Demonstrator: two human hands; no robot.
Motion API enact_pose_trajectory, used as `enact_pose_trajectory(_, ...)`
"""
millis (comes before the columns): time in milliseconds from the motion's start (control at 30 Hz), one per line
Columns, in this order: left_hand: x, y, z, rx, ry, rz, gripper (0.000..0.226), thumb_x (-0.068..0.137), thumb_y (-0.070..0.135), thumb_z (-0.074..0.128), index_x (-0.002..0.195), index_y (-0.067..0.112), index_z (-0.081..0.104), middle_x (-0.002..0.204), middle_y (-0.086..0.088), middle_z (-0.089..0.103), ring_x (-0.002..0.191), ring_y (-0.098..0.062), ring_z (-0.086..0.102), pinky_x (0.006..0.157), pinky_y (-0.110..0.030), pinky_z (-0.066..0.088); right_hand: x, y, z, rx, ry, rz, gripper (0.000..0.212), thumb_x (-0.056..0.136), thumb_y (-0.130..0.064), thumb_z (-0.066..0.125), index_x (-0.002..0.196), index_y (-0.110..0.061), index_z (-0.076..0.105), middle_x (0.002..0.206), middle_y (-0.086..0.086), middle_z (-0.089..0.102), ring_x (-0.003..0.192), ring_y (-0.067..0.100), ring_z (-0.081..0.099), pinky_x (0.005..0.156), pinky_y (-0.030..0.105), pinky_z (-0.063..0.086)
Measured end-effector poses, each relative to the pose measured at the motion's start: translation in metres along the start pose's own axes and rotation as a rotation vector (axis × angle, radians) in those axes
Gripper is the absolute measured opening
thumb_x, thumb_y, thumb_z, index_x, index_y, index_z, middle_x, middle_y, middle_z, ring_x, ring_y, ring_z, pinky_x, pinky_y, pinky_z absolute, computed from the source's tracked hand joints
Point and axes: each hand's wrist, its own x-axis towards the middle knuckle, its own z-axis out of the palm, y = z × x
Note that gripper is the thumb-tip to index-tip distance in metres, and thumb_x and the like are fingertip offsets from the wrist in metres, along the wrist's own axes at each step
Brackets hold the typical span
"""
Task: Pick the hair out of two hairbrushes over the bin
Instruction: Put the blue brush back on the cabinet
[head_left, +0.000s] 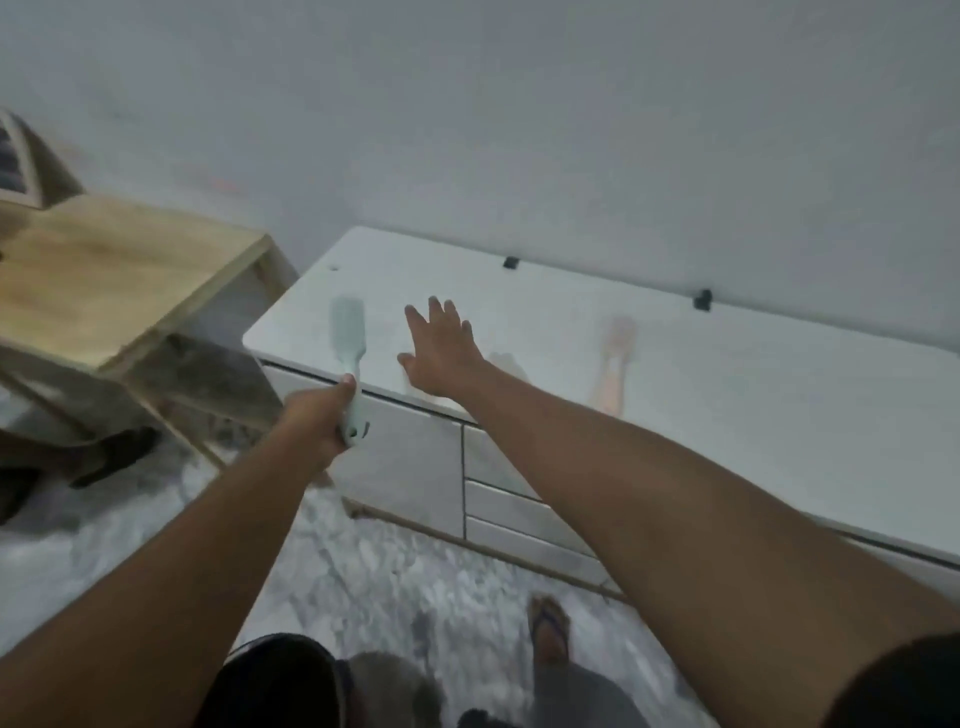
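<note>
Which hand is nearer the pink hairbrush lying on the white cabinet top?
Right. The right hand hovers open over the cabinet top, to the left of the pink hairbrush. The left hand is farther left, gripping the pale green hairbrush.

Glossy white cabinet top (675, 374), wooden table (104, 280)

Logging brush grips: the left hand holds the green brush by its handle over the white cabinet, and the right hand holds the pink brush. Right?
Not quite. In the head view the right hand is open and empty; the pink brush lies on the cabinet. The left hand does hold the green brush.
</note>
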Motion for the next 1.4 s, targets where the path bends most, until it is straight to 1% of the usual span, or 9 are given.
enact_pose_trajectory(133, 0.007, 0.003, 0.079, 0.136, -0.115, -0.018, 0.042, 0.092, 0.027, 0.069, 0.121, -0.002, 0.058, 0.118, -0.014, 0.066, 0.091, -0.029, 0.063, 0.066, -0.040, 0.052, -0.008, 0.075, -0.020, 0.000, 0.023, 0.168, 0.067, 0.096, -0.039, 0.054, 0.151, -0.015, 0.023, 0.160, 0.020, 0.015, 0.149, 0.041, 0.009, 0.116, 0.057, 0.024)
enact_pose_trajectory(267, 0.004, -0.007, 0.154, 0.266, -0.184, -0.016, 0.038, 0.090, 0.028, 0.071, 0.116, 0.003, 0.060, 0.110, -0.013, 0.067, 0.090, -0.029, 0.064, 0.064, -0.039, 0.052, -0.020, 0.140, -0.031, -0.005, 0.036, 0.296, 0.066, 0.096, -0.037, 0.053, 0.151, -0.015, 0.023, 0.160, 0.020, 0.013, 0.150, 0.041, 0.008, 0.117, 0.057, 0.023)
enact_pose_trajectory(400, 0.009, -0.024, 0.213, 0.331, -0.225, -0.003, 0.027, 0.089, 0.026, 0.072, 0.097, 0.002, 0.061, 0.100, -0.014, 0.067, 0.082, -0.031, 0.064, 0.060, -0.037, 0.052, -0.030, 0.192, -0.037, -0.024, 0.049, 0.386, 0.064, 0.096, -0.034, 0.053, 0.150, -0.014, 0.025, 0.160, 0.020, 0.015, 0.149, 0.041, 0.010, 0.116, 0.056, 0.025)
enact_pose_trajectory(533, 0.016, -0.041, 0.255, 0.493, -0.212, 0.122, 0.031, 0.091, 0.029, 0.068, 0.074, 0.007, 0.054, 0.078, -0.009, 0.059, 0.088, -0.035, 0.066, 0.082, -0.048, 0.059, -0.033, 0.227, -0.035, -0.018, 0.034, 0.450, 0.067, 0.097, -0.034, 0.052, 0.152, -0.016, 0.021, 0.161, 0.019, 0.011, 0.151, 0.039, 0.007, 0.117, 0.055, 0.024)
enact_pose_trajectory(667, 0.028, -0.057, 0.280, 0.693, -0.233, 0.255, 0.033, 0.089, 0.027, 0.065, 0.062, 0.008, 0.061, 0.072, -0.012, 0.062, 0.085, -0.037, 0.069, 0.085, -0.049, 0.058, -0.038, 0.249, -0.029, -0.014, 0.003, 0.481, 0.069, 0.098, -0.036, 0.052, 0.154, -0.016, 0.017, 0.162, 0.019, 0.008, 0.151, 0.039, 0.004, 0.119, 0.054, 0.022)
enact_pose_trajectory(833, 0.030, -0.063, 0.297, 0.924, -0.215, 0.360, 0.033, 0.092, 0.027, 0.060, 0.089, -0.003, 0.073, 0.082, -0.014, 0.068, 0.090, -0.035, 0.069, 0.075, -0.031, 0.052, -0.039, 0.266, -0.026, 0.010, 0.001, 0.499, 0.066, 0.097, -0.035, 0.052, 0.152, -0.015, 0.022, 0.161, 0.019, 0.012, 0.151, 0.039, 0.007, 0.118, 0.054, 0.024)
enact_pose_trajectory(1000, 0.036, -0.061, 0.302, 1.036, -0.219, 0.378, 0.028, 0.089, 0.028, 0.064, 0.084, 0.000, 0.061, 0.086, -0.014, 0.066, 0.091, -0.034, 0.068, 0.080, -0.035, 0.057, -0.036, 0.267, -0.027, 0.034, -0.001, 0.495, 0.066, 0.097, -0.034, 0.053, 0.152, -0.015, 0.023, 0.161, 0.019, 0.012, 0.151, 0.039, 0.006, 0.118, 0.055, 0.024)
enact_pose_trajectory(1200, 0.037, -0.063, 0.304, 1.173, -0.239, 0.409, 0.029, 0.089, 0.029, 0.063, 0.098, 0.002, 0.066, 0.092, -0.009, 0.067, 0.079, -0.026, 0.061, 0.065, -0.028, 0.044, -0.040, 0.267, -0.029, 0.050, -0.019, 0.503, 0.066, 0.098, -0.034, 0.052, 0.153, -0.016, 0.021, 0.162, 0.019, 0.008, 0.152, 0.038, 0.003, 0.119, 0.055, 0.021)
enact_pose_trajectory(1400, 0.044, -0.069, 0.302, 1.202, -0.244, 0.426, 0.034, 0.088, 0.036, 0.059, 0.094, 0.004, 0.067, 0.093, -0.011, 0.070, 0.086, -0.030, 0.066, 0.074, -0.031, 0.052, -0.044, 0.270, -0.026, 0.058, -0.018, 0.506, 0.066, 0.098, -0.034, 0.052, 0.153, -0.015, 0.021, 0.162, 0.019, 0.009, 0.151, 0.038, 0.003, 0.119, 0.056, 0.021)
